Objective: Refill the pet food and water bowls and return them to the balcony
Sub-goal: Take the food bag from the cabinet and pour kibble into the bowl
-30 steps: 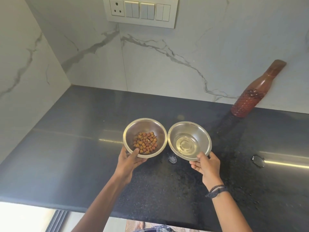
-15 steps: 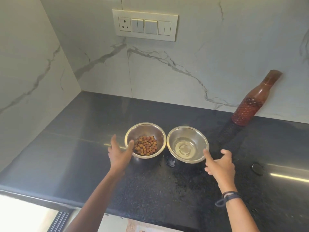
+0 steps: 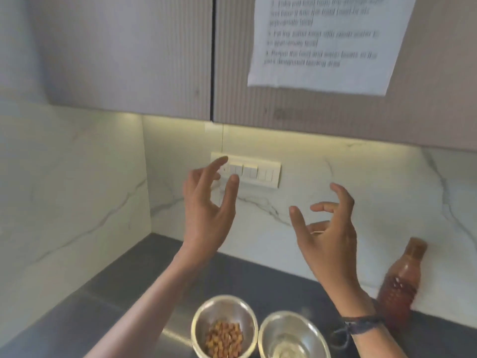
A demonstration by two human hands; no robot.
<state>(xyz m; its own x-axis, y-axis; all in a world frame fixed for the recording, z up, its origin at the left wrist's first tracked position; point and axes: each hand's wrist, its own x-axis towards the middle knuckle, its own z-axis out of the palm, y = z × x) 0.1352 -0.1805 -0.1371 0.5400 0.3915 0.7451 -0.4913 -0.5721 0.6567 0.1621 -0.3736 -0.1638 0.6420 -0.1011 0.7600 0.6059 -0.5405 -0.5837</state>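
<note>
- Left hand (image 3: 206, 213) and right hand (image 3: 327, 236) hovered mid-air, fingers (image 3: 215, 165) spread, holding nothing.
- Food bowl (image 3: 224, 307) and water bowl (image 3: 291, 322) sat side by side on worktop (image 3: 124, 308), below the hands.
- Judged best: grip rims, carry water level.

Bottom edge crops food bowl (image 3: 224, 309) and water bowl (image 3: 291, 323); paper (image 3: 322, 76) text unreadable.

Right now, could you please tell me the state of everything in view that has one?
Food bowl: on the counter, holds kibble.
Water bowl: beside it, a little water inside.
Left hand: raised, fingers spread, empty.
Right hand: raised, fingers loosely curled, empty.
Bottle: standing, cap on.
Cabinet doors: shut.
</note>
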